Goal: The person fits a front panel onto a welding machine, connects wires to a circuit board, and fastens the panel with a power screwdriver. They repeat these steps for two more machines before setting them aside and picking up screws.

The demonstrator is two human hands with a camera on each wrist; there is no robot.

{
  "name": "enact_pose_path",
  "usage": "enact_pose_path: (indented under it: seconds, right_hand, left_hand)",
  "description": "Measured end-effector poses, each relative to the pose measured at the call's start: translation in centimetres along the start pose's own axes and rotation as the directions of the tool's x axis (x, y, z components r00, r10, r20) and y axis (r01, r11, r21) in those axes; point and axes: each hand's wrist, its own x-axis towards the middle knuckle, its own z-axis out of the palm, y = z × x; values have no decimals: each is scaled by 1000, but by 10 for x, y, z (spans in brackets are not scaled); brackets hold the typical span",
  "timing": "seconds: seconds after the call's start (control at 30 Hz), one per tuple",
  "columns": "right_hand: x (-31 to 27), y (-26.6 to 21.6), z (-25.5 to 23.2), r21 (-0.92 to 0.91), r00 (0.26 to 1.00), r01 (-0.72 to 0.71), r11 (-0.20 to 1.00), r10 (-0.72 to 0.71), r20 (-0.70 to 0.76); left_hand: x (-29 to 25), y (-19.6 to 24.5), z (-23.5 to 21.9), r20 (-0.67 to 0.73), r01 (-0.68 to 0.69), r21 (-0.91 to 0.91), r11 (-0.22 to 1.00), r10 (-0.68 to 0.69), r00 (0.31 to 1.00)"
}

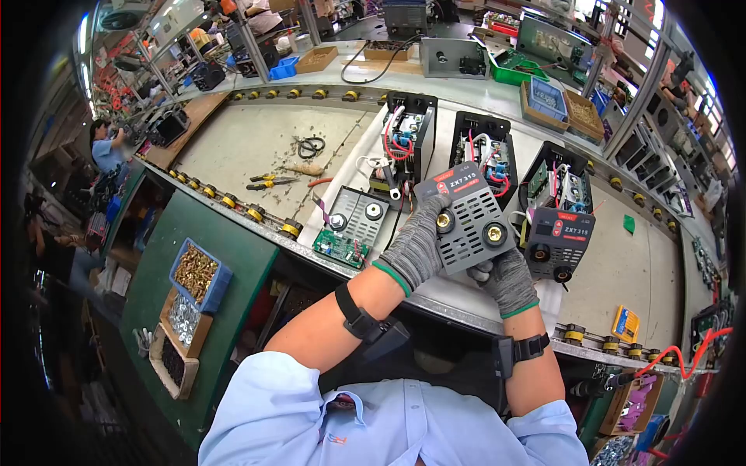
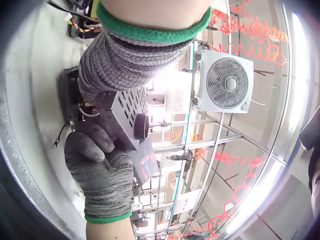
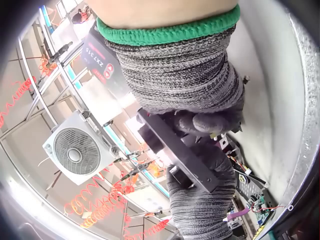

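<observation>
Both hands wear grey knit gloves with green cuffs. A dark front panel (image 1: 470,213) marked ZX7 315, slotted and with two brass-centred round sockets, is held tilted above the bench. My left hand (image 1: 416,247) grips its left edge, thumb on the front face. At its lower right corner my right hand (image 1: 505,283) holds it from below and behind, fingers curled, as the left wrist view shows of this panel (image 2: 127,117). Behind it stand open black machine housings (image 1: 483,147) with wiring inside. A second ZX7 315 panel (image 1: 561,237) sits on the right-hand unit.
Left of the hands lies a vented metal plate (image 1: 361,213) with a green circuit board (image 1: 339,245). Pliers (image 1: 272,182) and a cable coil (image 1: 311,147) lie farther left. A blue bin (image 1: 200,276) of brass fittings stands on the green side table (image 1: 167,225). Rollers (image 1: 255,213) edge the line.
</observation>
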Motion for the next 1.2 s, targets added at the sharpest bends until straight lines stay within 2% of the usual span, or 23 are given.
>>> enact_pose_path:
  seconds: [0.03,0.1,0.23,0.27,0.3,0.33,0.4,0.43,0.5,0.53,0.57,0.63,0.67,0.7,0.77,0.8,0.83,0.93,0.97,1.03,1.1,1.17,1.2]
  right_hand:
    - [-3,0,5,-74,995,30,997,-36,-90]
    - [-15,1,2,-105,994,21,994,-32,-103]
    - [-54,19,-26,-52,980,131,990,-137,-145]
    - [-70,24,-24,-200,979,121,972,-150,-135]
    - [-84,24,-17,-345,979,109,932,-160,-124]
    - [-97,21,-8,-346,979,112,932,-163,-122]
    - [-126,10,14,-687,958,238,686,-281,51]
    - [-135,3,23,-690,957,242,682,-286,53]
    - [-146,-14,46,-803,897,399,443,-370,242]
    - [-149,-26,60,-829,894,404,387,-359,268]
    - [-151,-34,77,-828,876,428,362,-391,282]
    - [-135,-53,99,-846,776,529,58,-436,455]
    - [-125,-59,109,-822,751,569,35,-428,502]
    - [-116,-66,128,-835,765,550,-8,-397,507]
    - [-92,-77,156,-878,822,446,-174,-309,479]
    - [-69,-80,155,-819,778,504,-274,-268,568]
    - [-55,-83,166,-734,752,512,-446,-179,634]
    - [-18,-79,180,-775,894,383,-503,-10,448]
    - [-6,-75,186,-776,900,375,-507,-1,436]
    - [18,-68,193,-507,968,212,-835,108,227]
    - [43,-60,189,-532,983,166,-830,94,161]
    - [61,-55,188,-401,986,123,-908,67,151]
    - [64,-53,195,-417,993,105,-903,75,88]
  left_hand:
    - [-1,-2,1,-2,-3,1,1000,3,1000]
    - [-3,-10,3,-90,-116,46,992,120,989]
    - [-12,-13,-6,94,-149,35,988,145,985]
    - [-14,-13,-5,160,-179,51,982,169,973]
    - [-21,-12,1,164,-181,53,982,171,972]
    - [-32,-11,13,183,-209,109,972,187,965]
    - [-40,-10,20,261,-231,166,959,183,948]
    - [-37,-11,18,267,-233,164,958,185,946]
    - [-32,-17,10,351,-390,313,866,276,895]
    - [-33,-22,11,358,-497,357,791,376,855]
    - [-33,-25,11,397,-522,312,794,391,831]
    - [-27,-32,1,360,-602,457,655,482,799]
    - [-30,-33,-4,288,-539,709,453,512,809]
    - [-27,-39,-4,345,-641,545,540,553,759]
    - [-29,-32,-8,408,-692,626,359,606,683]
    - [-16,-31,-25,539,-685,728,-13,628,561]
    - [-23,-27,-17,483,-693,716,82,658,577]
    - [-20,-22,-22,502,-717,689,103,645,575]
    - [-20,-21,-25,491,-715,689,118,649,580]
    - [-21,-20,-31,521,-653,756,27,579,627]
    - [-18,-15,-31,554,-677,736,26,552,624]
    - [-17,-15,-33,527,-671,739,60,569,632]
    - [-17,-14,-34,526,-674,736,68,570,631]
